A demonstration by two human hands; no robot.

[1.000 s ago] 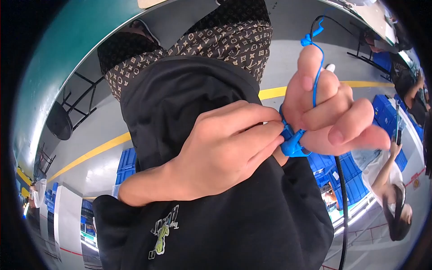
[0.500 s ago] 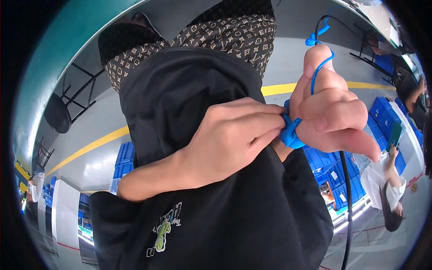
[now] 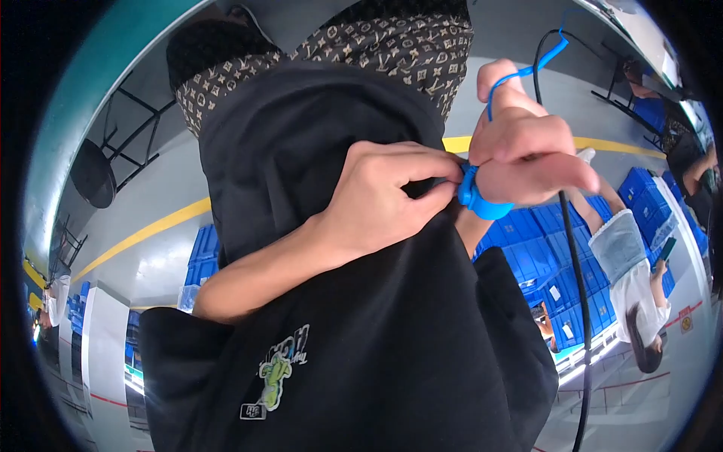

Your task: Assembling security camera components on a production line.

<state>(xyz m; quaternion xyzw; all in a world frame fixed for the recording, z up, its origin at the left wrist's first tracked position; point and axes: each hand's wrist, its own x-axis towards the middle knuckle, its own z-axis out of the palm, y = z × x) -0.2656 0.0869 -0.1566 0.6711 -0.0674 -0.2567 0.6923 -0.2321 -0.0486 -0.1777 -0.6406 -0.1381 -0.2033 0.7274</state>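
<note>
A blue wrist strap (image 3: 489, 208) circles my right wrist. My left hand (image 3: 392, 184) reaches across the black shirt, its thumb and fingertips pinching the strap at its near-left side, by the blue clasp. My right hand (image 3: 531, 139) is held out, the middle fingers loosely bent, the thumb and another finger standing away from them. From the upper right a thin blue cord (image 3: 544, 68), partly coiled, runs over one finger and drops behind the bent ones. Where it meets the strap is hidden.
A black cable (image 3: 578, 301) hangs behind my right hand. Blue crates (image 3: 553, 256) are stacked at the right, near a person in white (image 3: 640, 297) holding a dark flat object. At the left stand a black stool (image 3: 94, 181) and a table edge (image 3: 139, 64).
Both hands have shifted slightly left and farther from my body. The strap now lies flatter round my right wrist. The blue cord is pulled straighter toward the upper right.
</note>
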